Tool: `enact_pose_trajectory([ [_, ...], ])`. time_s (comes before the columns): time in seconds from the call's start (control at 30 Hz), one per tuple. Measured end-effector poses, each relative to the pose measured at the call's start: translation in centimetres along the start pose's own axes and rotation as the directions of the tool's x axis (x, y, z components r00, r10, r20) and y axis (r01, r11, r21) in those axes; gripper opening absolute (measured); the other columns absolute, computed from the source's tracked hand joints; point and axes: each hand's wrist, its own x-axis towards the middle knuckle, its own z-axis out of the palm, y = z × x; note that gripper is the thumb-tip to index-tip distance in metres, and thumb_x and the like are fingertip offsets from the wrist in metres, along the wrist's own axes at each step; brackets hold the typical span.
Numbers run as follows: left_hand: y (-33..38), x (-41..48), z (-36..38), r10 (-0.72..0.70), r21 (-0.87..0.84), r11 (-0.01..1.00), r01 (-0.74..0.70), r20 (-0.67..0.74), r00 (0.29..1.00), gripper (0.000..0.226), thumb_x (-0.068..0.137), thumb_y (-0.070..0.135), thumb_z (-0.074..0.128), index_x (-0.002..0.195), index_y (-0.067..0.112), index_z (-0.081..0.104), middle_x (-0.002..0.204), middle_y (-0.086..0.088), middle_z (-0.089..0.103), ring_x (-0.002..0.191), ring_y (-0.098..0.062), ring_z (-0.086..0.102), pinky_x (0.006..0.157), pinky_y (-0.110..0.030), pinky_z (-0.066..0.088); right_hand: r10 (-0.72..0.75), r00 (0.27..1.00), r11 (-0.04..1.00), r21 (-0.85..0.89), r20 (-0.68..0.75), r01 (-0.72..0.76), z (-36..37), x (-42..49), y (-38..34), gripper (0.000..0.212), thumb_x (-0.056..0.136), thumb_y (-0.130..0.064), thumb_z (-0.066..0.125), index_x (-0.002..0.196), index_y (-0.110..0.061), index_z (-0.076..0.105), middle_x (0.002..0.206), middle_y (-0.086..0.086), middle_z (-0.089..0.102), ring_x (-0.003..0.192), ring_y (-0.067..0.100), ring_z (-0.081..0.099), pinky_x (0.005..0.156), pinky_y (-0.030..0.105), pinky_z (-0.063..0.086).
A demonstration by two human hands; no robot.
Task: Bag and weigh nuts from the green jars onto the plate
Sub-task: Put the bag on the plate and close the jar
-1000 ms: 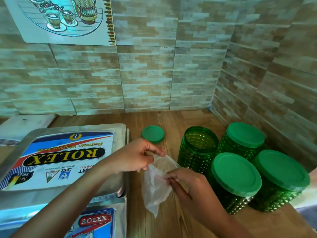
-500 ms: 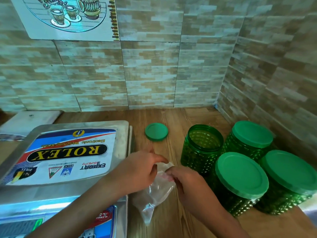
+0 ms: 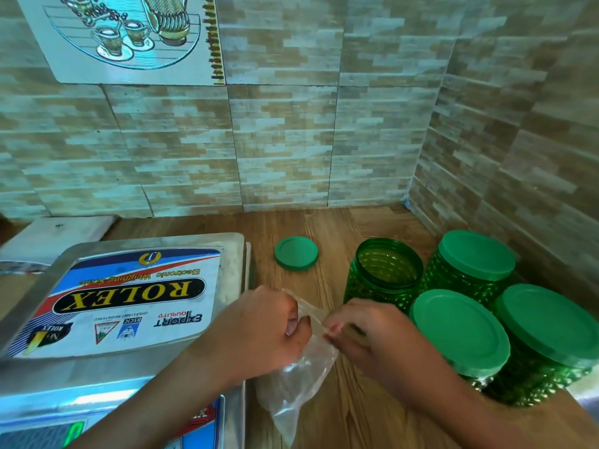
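Observation:
A clear plastic bag (image 3: 298, 377) hangs between my hands above the wooden counter. My left hand (image 3: 259, 332) pinches one side of its mouth, and my right hand (image 3: 366, 338) pinches the other side. Just behind my right hand stands an open green jar (image 3: 384, 273); its contents cannot be seen. Its green lid (image 3: 296, 253) lies flat on the counter to the jar's left. Three more green jars stand lidded at the right: one at the back (image 3: 475, 264), one in front (image 3: 460, 332), one at the far right (image 3: 547, 325). The steel scale plate (image 3: 230, 264) with a ROLEX sticker fills the left.
The tiled wall (image 3: 291, 140) closes off the back and the right side, forming a corner behind the jars. The scale's display (image 3: 48, 432) shows at the bottom left. A white board (image 3: 64, 231) lies behind the scale.
Both hands have drawn closer together and lower over the bag's mouth, working it with the fingertips. The camera has tilted up slightly. Jars and lid have not moved.

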Motion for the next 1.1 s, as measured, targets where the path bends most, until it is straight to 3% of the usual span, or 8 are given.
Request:
enact_pose_trajectory([
  [0.1,-0.2,0.3,-0.1,-0.017,0.004,1.0,0.017,-0.048,0.999,0.042,0.091,0.041,0.045,0.063,0.01,0.055,0.054,-0.003,0.055,0.053,-0.013,0.056,0.053,-0.019,0.046,0.088,0.994,0.996,-0.027,-0.064,-0.09,-2.8,0.5,0.8,0.024,0.08,-0.048,0.051,0.1,-0.04,0.062,0.104,-0.023,0.057,0.099,-0.007,0.052,0.092,0.02,0.045],
  [0.23,-0.2,0.8,-0.1,-0.034,0.019,0.999,0.036,-0.089,0.995,0.032,0.083,0.046,0.056,0.066,0.019,0.055,0.062,0.007,0.057,0.06,-0.005,0.056,0.063,-0.024,0.051,0.267,0.951,0.941,-0.17,-0.158,-0.293,-6.1,2.4,3.8,0.06,0.072,-0.048,0.071,0.126,-0.032,0.052,0.131,-0.005,0.046,0.119,0.015,0.045,0.102,0.037,0.042],
  [0.43,0.7,1.1,0.1,-0.021,0.05,0.998,0.026,-0.102,0.995,0.035,0.083,0.053,0.053,0.065,0.023,0.052,0.064,0.004,0.059,0.058,-0.007,0.056,0.052,-0.013,0.04,0.53,0.838,0.837,-0.238,0.129,-0.493,-6.6,5.1,7.8,0.138,0.046,-0.056,0.083,0.15,-0.018,0.001,0.157,0.008,0.012,0.142,0.025,0.019,0.114,0.041,0.025],
  [0.63,0.0,1.5,0.7,-0.041,0.023,0.999,0.043,-0.076,0.996,0.006,0.085,0.027,0.058,0.083,0.03,0.053,0.083,0.014,0.055,0.075,-0.001,0.053,0.069,-0.012,0.044,0.453,0.882,0.888,-0.159,0.132,-0.432,-5.4,6.6,7.8,0.131,0.049,-0.041,0.089,0.149,-0.014,0.01,0.152,0.005,0.026,0.136,0.021,0.03,0.109,0.034,0.03],
  [0.77,-0.4,1.6,1.0,-0.084,0.014,0.996,0.086,-0.109,0.99,0.016,0.09,0.019,0.055,0.1,0.025,0.065,0.097,0.012,0.06,0.082,-0.003,0.056,0.075,-0.014,0.045,0.322,0.942,0.946,-0.065,0.092,-0.317,-4.1,8.1,7.1,0.124,0.049,-0.038,0.09,0.147,-0.016,0.017,0.147,0.002,0.032,0.131,0.017,0.034,0.105,0.031,0.031],
  [0.87,-0.6,1.5,0.8,-0.094,0.038,0.994,0.1,-0.138,0.986,0.028,0.084,0.041,0.06,0.105,0.023,0.064,0.093,0.014,0.053,0.078,-0.003,0.051,0.068,-0.014,0.038,0.264,0.957,0.957,0.094,0.12,-0.276,-2.9,9.5,7.1,0.117,0.048,-0.026,0.092,0.143,-0.019,0.024,0.136,-0.002,0.042,0.123,0.013,0.038,0.102,0.029,0.034],
  [0.97,-0.8,0.9,0.6,-0.109,0.063,0.991,0.117,-0.128,0.986,0.053,0.073,0.058,0.066,0.113,0.024,0.057,0.099,0.017,0.045,0.081,-0.002,0.049,0.068,-0.013,0.035,0.217,0.955,0.963,0.116,0.204,-0.244,-2.4,10.3,7.8,0.132,0.041,-0.026,0.093,0.145,-0.025,0.013,0.143,0.0,0.036,0.134,0.021,0.032,0.11,0.042,0.033],
  [1.1,-1.3,0.6,0.5,-0.145,0.046,0.988,0.151,-0.115,0.983,0.036,0.08,0.033,0.068,0.113,0.026,0.056,0.108,0.017,0.048,0.088,-0.002,0.053,0.07,-0.009,0.037,0.192,0.943,0.974,0.068,0.273,-0.218,-2.8,10.7,8.4,0.134,0.042,-0.023,0.093,0.147,-0.026,0.009,0.148,0.001,0.032,0.137,0.021,0.027,0.112,0.045,0.029],
])
